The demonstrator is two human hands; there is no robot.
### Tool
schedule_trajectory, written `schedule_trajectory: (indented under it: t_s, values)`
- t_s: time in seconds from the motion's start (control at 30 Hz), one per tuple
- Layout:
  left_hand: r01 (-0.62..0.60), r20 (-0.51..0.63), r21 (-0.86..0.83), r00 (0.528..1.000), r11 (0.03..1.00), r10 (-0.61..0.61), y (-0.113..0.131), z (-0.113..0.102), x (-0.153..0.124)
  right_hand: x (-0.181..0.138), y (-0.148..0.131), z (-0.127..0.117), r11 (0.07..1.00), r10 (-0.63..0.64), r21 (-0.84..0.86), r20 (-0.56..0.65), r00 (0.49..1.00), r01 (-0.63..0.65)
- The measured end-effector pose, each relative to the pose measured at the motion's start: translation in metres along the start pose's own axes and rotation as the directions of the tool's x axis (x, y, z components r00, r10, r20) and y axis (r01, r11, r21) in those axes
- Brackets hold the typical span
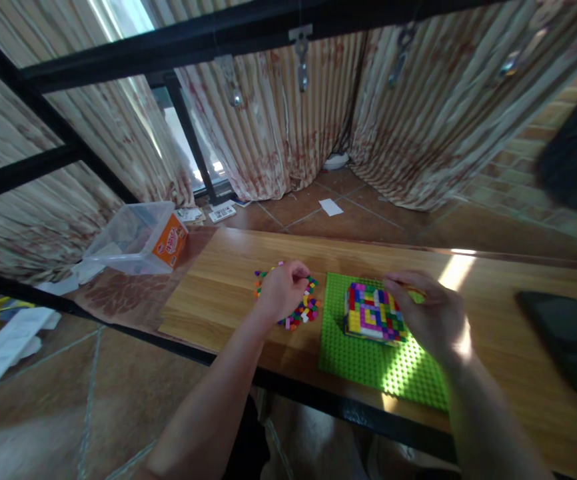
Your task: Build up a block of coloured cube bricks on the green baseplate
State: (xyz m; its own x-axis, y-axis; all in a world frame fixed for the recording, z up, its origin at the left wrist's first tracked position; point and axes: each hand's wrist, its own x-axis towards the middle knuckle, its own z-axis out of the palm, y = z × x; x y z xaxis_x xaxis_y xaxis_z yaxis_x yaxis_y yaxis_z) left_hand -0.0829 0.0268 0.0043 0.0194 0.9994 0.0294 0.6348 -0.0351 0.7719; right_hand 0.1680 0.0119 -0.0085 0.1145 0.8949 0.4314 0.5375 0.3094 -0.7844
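Two hands, fingers curled: left hand [281, 291] on bricks [306, 311], right hand [429, 317] touching block [372, 313].

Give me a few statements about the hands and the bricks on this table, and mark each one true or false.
1. The left hand rests on the pile of small coloured bricks. True.
2. The colourful block build stands on a red baseplate. False: the baseplate is green.
3. The right hand is at the build's right edge. True.
4. The dark flat device lies left of the baseplate. False: it lies to the right, on the wooden table.
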Motion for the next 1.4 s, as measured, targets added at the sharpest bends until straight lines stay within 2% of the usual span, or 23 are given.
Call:
schedule_trajectory:
  t_s: [0.07, 0.13, 0.2, 0.3, 0.37, 0.43, 0.53, 0.6, 0.8, 1.0, 1.17, 1.4]
  values:
    - [0.019, 0.074, -0.297, 0.997, 0.955, 0.003, 0.004, 0.003, -0.002, -0.002, -0.008, 0.002, 0.996, -0.064, 0.063, 0.001, 0.998, 0.064]
    - [0.103, 0.187, -0.56, 0.982, 0.822, 0.004, 0.009, 0.009, -0.006, -0.004, -0.016, 0.004, 0.991, -0.106, 0.084, 0.054, 0.993, 0.101]
    - [0.215, 0.301, -0.724, 0.953, 0.656, 0.021, 0.014, 0.016, -0.01, -0.007, -0.021, 0.006, 0.987, -0.131, 0.109, 0.122, 0.984, 0.117]
    - [0.376, 0.444, -0.803, 0.895, 0.462, 0.043, 0.02, 0.025, -0.015, -0.011, -0.024, 0.008, 0.975, -0.165, 0.186, 0.234, 0.958, 0.123]
    - [0.457, 0.513, -0.8, 0.857, 0.389, 0.048, 0.022, 0.029, -0.016, -0.014, -0.025, 0.009, 0.969, -0.167, 0.225, 0.285, 0.944, 0.103]
    - [0.497, 0.545, -0.791, 0.838, 0.357, 0.041, 0.023, 0.031, -0.016, -0.016, -0.026, 0.009, 0.972, -0.133, 0.228, 0.304, 0.943, 0.063]
    - [0.5, 0.546, -0.784, 0.838, 0.367, 0.024, 0.024, 0.034, -0.015, -0.016, -0.026, 0.008, 0.978, -0.07, 0.206, 0.286, 0.956, 0.01]
    - [0.472, 0.52, -0.784, 0.854, 0.403, 0.013, 0.026, 0.035, -0.014, -0.015, -0.023, 0.005, 0.986, -0.032, 0.169, 0.259, 0.965, -0.013]
    - [0.36, 0.379, -0.753, 0.922, 0.551, -0.084, 0.029, 0.036, -0.012, -0.006, 0.002, -0.007, 0.994, 0.108, 0.029, 0.019, 0.994, -0.108]
    - [0.322, 0.311, -0.644, 0.939, 0.694, -0.148, 0.033, 0.037, -0.011, -0.002, 0.011, -0.01, 0.994, 0.056, -0.102, 0.095, 0.994, -0.046]
    - [0.235, 0.264, -0.582, 0.96, 0.779, -0.092, 0.032, 0.04, -0.011, 0.001, 0.009, -0.007, 0.979, 0.008, -0.205, 0.129, 0.992, 0.019]
    - [0.145, 0.27, -0.516, 0.963, 0.844, 0.0, 0.026, 0.045, -0.012, 0.003, 0.007, -0.003, 0.979, 0.019, -0.203, 0.159, 0.987, 0.014]
